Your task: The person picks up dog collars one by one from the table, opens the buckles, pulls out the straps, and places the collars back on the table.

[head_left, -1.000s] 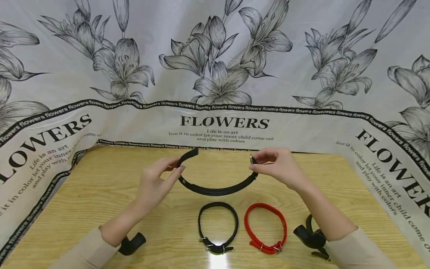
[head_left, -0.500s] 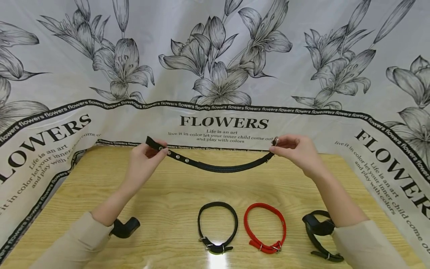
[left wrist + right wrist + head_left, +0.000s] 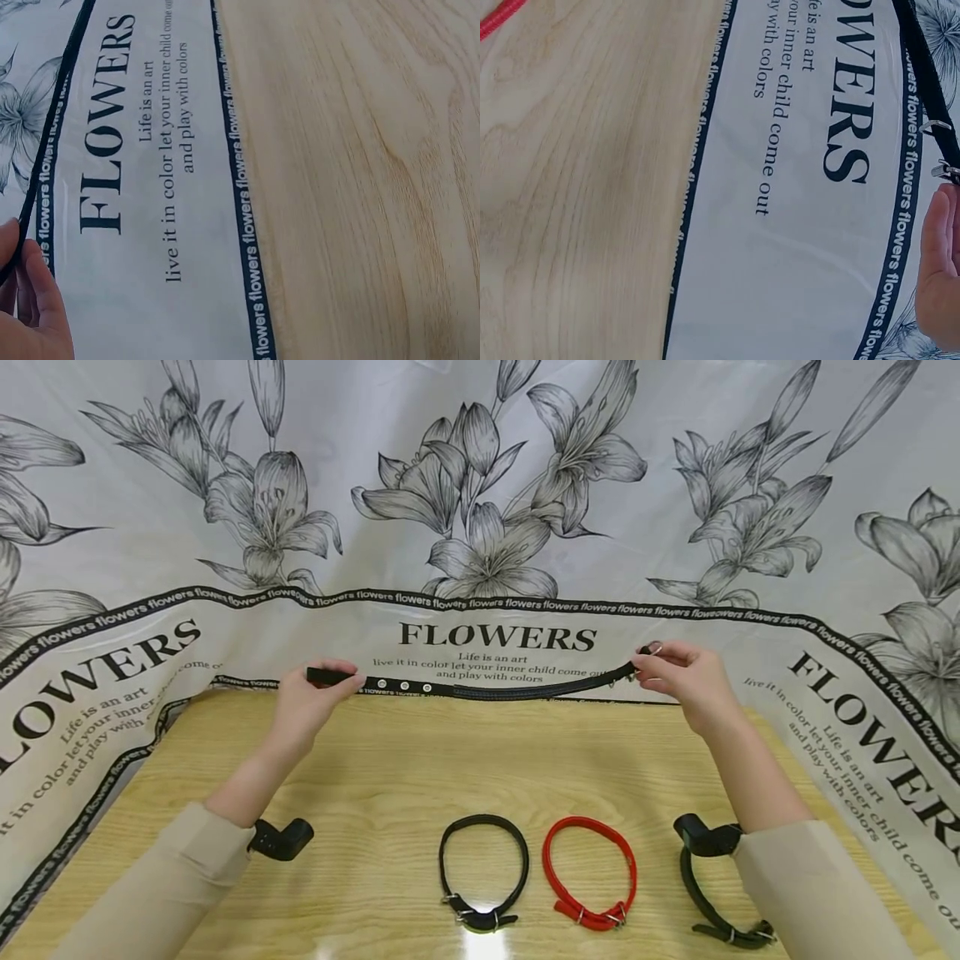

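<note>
A black buckle collar is stretched almost straight in the air in the head view, above the table's far edge. My left hand pinches its punched end, and several metal eyelets show beside the thumb. At the other end my right hand pinches the collar near its metal buckle. In the left wrist view the strap runs up from the left fingers. The right wrist view shows the buckle just above the right fingers; part of that hand is cut off.
On the wooden table lie a fastened black collar, a fastened red collar and, partly behind the right forearm, a dark collar. A white flower-printed cloth stands behind. Black cameras sit on the wrists.
Both hands have moved apart and upward, pulling the black collar from a deep curve to nearly straight. The collars on the table stay where they were.
</note>
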{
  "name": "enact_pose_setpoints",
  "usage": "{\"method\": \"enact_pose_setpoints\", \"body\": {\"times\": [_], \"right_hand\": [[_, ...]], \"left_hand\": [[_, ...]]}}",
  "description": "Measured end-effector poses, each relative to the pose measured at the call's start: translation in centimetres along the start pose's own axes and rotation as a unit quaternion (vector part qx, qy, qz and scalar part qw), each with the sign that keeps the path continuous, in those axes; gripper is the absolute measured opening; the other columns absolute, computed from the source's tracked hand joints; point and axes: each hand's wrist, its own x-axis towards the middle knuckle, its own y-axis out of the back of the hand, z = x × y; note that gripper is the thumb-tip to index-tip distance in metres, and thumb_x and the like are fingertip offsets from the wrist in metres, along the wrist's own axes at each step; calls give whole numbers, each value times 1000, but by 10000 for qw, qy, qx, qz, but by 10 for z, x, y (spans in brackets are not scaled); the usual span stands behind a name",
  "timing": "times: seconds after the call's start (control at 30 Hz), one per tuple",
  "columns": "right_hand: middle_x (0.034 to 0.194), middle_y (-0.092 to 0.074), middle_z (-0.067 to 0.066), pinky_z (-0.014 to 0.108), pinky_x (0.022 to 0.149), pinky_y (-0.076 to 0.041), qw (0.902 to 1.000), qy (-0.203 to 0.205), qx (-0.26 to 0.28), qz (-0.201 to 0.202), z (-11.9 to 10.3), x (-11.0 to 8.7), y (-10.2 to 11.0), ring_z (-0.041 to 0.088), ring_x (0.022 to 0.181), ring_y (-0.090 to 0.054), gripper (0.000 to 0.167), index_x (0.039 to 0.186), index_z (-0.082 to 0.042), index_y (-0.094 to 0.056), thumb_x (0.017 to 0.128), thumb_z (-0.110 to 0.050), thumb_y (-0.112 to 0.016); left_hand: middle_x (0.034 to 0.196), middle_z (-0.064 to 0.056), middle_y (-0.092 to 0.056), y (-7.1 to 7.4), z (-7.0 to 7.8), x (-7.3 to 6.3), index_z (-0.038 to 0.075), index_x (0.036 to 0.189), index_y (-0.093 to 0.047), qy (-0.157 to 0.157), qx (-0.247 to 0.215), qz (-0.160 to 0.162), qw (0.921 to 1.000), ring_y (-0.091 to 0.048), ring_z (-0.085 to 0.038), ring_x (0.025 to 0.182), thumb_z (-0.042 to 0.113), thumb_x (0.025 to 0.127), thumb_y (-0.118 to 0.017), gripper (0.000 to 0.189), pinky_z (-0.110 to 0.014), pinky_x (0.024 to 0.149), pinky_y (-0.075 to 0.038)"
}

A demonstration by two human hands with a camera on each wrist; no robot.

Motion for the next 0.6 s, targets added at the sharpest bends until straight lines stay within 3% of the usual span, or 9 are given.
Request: {"method": "enact_pose_setpoints", "body": {"times": [0.17, 0.3, 0.43, 0.5, 0.6], "right_hand": [[78, -66, 0, 23, 68, -55, 9967, -371, 716, 82, 0, 5, 6, 13, 66, -66, 9, 84, -5, -58, 84, -1, -66], [74, -68, 5, 23, 67, -55, 9892, -544, 1337, 245, 3, 12, 9, 15, 64, -67, 9, 83, -3, -57, 85, 6, -61], [72, -68, 8, 25, 68, -55, 9792, -845, 1786, 470, 7, 19, 7, 17, 64, -68, 13, 92, 0, -54, 84, 10, -59], [71, -67, 9, 26, 69, -55, 9740, -1036, 1948, 510, 10, 23, 6, 18, 64, -68, 20, 100, 2, -51, 84, 12, -58], [70, -67, 11, 26, 69, -55, 9665, -1244, 2180, 540, 16, 28, 5, 19, 64, -68, 22, 100, 3, -51, 83, 14, -58]], "left_hand": [[109, -5, -55, -3, -4, 10, 1, 107, -60, 449, -332, 4, 9984, -56, -9, 82, 19, 84, -71, 32, -19, 73, -49], [112, -11, -54, -9, -4, 21, -3, 112, -58, 470, -659, 57, 9967, -57, -7, 79, 13, 84, -70, 34, -17, 72, -51], [113, -15, -54, -12, -9, 29, -9, 119, -54, 547, -869, 94, 9947, -60, -5, 77, 7, 87, -65, 38, -17, 73, -51], [109, -11, -56, -12, -13, 31, -10, 121, -53, 637, -876, 121, 9940, -61, -3, 76, 6, 88, -64, 38, -16, 73, -51], [104, -7, -57, -12, -22, 34, -11, 121, -53, 675, -812, 201, 9942, -61, -4, 77, 6, 88, -63, 39, -16, 72, -51]]}}
